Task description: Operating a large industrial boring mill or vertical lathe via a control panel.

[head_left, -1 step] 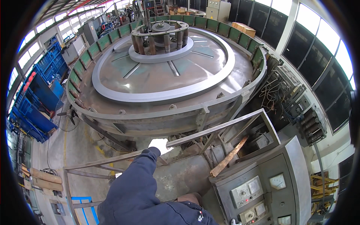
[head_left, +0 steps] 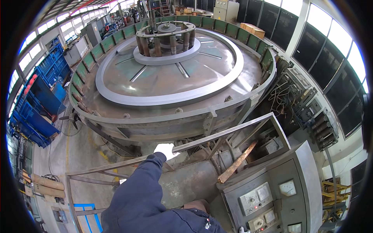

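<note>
My left hand (head_left: 166, 150), in a white glove at the end of a navy sleeve, is closed around the top bar of a metal railing (head_left: 217, 134). Only a small gloved part of my right hand (head_left: 244, 230) shows at the lower edge, by a grey control cabinet (head_left: 279, 202) with dials, knobs and red lights; its fingers are mostly cut off from view. Beyond the railing lies a large round machine table (head_left: 210, 77) with radial slots. On it rest a wide grey metal ring (head_left: 163, 100) and, around the centre, a smaller ring (head_left: 167, 60).
A green-lined round wall (head_left: 93, 58) encloses the table. A wooden stick (head_left: 237, 162) leans inside the railing beside the cabinet. Cables and machinery (head_left: 287, 97) crowd the right side. A fan (head_left: 74, 118) and blue racks (head_left: 39, 97) stand at the left.
The slots on the near side of the round table sit slightly farther right, so the table has turned a little. My hands and the railing look unchanged.
</note>
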The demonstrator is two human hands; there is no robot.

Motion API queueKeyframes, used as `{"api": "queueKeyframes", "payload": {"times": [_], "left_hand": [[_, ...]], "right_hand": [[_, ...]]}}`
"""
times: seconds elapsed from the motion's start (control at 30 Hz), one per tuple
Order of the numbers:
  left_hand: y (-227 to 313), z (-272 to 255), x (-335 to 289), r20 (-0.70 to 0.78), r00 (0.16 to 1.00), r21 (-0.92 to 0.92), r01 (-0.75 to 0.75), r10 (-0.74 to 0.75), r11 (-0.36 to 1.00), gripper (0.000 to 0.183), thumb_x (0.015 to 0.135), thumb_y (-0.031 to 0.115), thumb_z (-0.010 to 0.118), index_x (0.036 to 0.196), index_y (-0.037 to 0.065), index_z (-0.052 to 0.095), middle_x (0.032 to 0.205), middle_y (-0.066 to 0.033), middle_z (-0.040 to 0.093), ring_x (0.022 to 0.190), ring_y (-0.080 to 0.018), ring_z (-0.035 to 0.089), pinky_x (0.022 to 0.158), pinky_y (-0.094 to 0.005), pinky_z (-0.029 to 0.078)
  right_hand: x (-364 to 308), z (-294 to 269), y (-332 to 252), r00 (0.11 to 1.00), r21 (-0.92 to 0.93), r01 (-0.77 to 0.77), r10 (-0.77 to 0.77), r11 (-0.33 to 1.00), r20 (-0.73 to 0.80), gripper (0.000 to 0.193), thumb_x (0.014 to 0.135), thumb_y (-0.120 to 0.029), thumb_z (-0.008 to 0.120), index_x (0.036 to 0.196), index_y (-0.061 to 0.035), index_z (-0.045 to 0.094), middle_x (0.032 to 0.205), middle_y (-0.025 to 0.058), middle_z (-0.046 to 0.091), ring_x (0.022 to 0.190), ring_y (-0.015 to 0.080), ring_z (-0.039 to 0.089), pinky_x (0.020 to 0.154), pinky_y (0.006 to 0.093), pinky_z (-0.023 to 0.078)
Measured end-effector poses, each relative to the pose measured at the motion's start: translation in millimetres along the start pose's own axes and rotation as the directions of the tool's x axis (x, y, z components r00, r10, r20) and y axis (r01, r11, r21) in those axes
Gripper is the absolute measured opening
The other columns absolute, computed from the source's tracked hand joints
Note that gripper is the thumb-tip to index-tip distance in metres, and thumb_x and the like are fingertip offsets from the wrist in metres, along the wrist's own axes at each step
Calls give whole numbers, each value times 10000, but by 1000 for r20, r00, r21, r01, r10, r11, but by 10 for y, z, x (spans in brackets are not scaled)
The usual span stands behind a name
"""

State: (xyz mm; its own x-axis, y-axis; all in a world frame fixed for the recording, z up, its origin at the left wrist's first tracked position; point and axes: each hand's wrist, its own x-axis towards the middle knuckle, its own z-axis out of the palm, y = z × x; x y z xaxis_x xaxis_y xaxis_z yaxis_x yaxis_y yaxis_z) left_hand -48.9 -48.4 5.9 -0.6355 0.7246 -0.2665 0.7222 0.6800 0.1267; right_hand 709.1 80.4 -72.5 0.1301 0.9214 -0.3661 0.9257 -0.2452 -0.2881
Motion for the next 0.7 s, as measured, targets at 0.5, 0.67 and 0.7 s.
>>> {"api": "queueKeyframes", "payload": {"times": [0.5,0.67,0.7], "left_hand": [[-43,88,27,-58,998,-13,-19,18,1000,675,931,749,647,1066,94,738,975,-180,792,935,-373,771,853,-493,602],[-28,48,12,-42,999,-14,-12,11,1000,676,932,750,646,1068,94,739,979,-179,793,936,-371,773,856,-494,601],[-23,51,19,-44,999,-12,-15,14,1000,676,932,750,646,1067,94,740,979,-179,793,937,-371,773,856,-494,601]], "right_hand": [[28,28,11,1000,-41,-23,23,999,-8,785,881,-573,850,1278,93,728,1253,291,763,1188,432,716,1061,468,546],[26,20,4,1000,-53,-29,29,998,0,781,885,-588,837,1261,89,734,1243,293,763,1185,436,716,1062,472,546],[22,20,7,1000,-57,-31,31,998,-1,781,886,-591,835,1258,89,734,1242,294,763,1183,437,716,1060,473,546]]}}
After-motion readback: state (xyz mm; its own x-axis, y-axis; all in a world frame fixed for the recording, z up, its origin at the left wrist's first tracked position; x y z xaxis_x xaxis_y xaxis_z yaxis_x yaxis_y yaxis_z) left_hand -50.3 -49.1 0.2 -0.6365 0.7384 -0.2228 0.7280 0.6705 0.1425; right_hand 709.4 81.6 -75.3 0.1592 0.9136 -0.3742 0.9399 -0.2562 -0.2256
